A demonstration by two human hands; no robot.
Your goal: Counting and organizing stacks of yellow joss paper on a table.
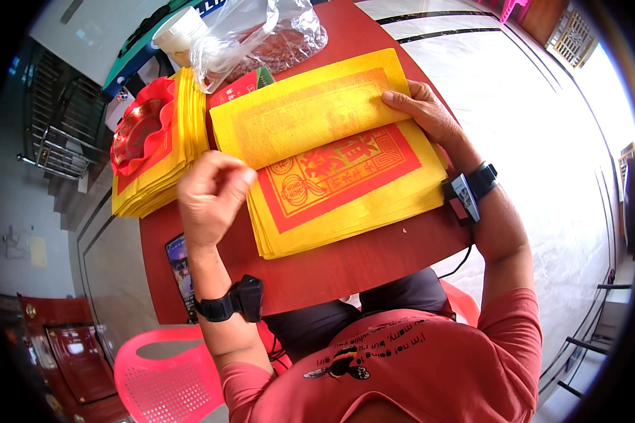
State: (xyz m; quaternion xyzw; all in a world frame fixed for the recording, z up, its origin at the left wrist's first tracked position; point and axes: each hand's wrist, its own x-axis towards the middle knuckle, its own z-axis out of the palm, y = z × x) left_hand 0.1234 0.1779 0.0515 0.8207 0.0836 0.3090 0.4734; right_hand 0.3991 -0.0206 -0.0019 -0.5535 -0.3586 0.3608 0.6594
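Observation:
In front of me lies a stack of yellow joss paper (349,211) printed with a red panel and characters. Its top sheet (312,111) is folded back at the far side, with the plain back of the print facing up. My right hand (426,108) grips the right end of this sheet, thumb on top and fingers behind. Close to the sheet's left end is my left hand (211,195), its fingers curled and its thumb tip by the near corner. Whether it pinches the paper I cannot tell.
On the left, a second joss paper stack (156,187) carries a red scalloped dish (143,127). Beyond are a clear plastic bag (275,45) with reddish-brown contents, a white cup (180,34) and a red packet (235,90). A phone (180,269) lies at the red table's (307,280) left edge.

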